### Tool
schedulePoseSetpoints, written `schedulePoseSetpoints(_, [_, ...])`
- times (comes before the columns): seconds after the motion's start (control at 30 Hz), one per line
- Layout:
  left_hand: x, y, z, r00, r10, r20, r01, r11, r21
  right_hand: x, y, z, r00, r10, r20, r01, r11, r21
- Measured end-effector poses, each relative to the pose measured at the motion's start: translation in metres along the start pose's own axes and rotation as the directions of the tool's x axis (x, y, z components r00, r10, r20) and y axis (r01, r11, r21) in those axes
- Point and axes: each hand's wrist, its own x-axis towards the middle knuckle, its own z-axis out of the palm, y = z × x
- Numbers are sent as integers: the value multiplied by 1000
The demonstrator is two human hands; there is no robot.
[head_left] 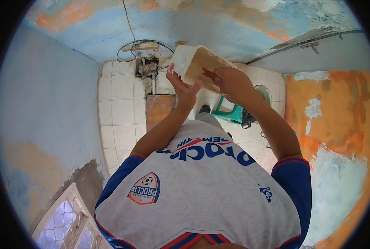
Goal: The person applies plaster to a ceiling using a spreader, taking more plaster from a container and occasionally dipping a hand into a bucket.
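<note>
My left hand (183, 85) grips the near wall of a white rectangular plastic tub (189, 58), holding it up in front of me, tilted with its stained, tan inside facing me. My right hand (234, 83) reaches into the tub's open side and is closed on a small tool with a red part (210, 74), whose tip lies against the tub's inner wall. What kind of tool it is stays unclear. Both forearms rise from my white and blue jersey (201, 186).
A green plastic stool (230, 114) stands on the white tiled floor (118, 108). A brown patch (160, 108) breaks the tiles. Loose cables and pipe fittings (145, 62) sit at the wall base. Blue and orange peeling walls surround; a window grille (68, 224) is lower left.
</note>
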Motion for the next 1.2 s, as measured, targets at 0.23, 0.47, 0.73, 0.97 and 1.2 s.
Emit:
schedulePoseSetpoints(0.23, [-3, 3, 3, 996, -77, -32, 73, 989, -129, -3, -1, 5, 962, -33, -273, 67, 991, 116])
schedulePoseSetpoints(0.47, [-10, 5, 4, 994, -106, -3, 104, 985, -140, 14, 5, 47, 971, -66, -230, 69, 998, 3])
schedulePoseSetpoints(0.73, [-12, 11, 5, 995, -95, -9, 92, 980, -178, -2, 2, 54, 931, 60, -361, 14, 980, 198])
schedulePoseSetpoints(0.97, [-18, 22, 9, 988, -153, 37, 157, 974, -161, -8, 8, 63, 940, 84, -331, -16, 979, 203])
schedulePoseSetpoints(1.2, [-21, 30, 5, 983, -146, 112, 155, 986, -69, -27, -13, 31, 900, 202, -386, -101, 959, 265])
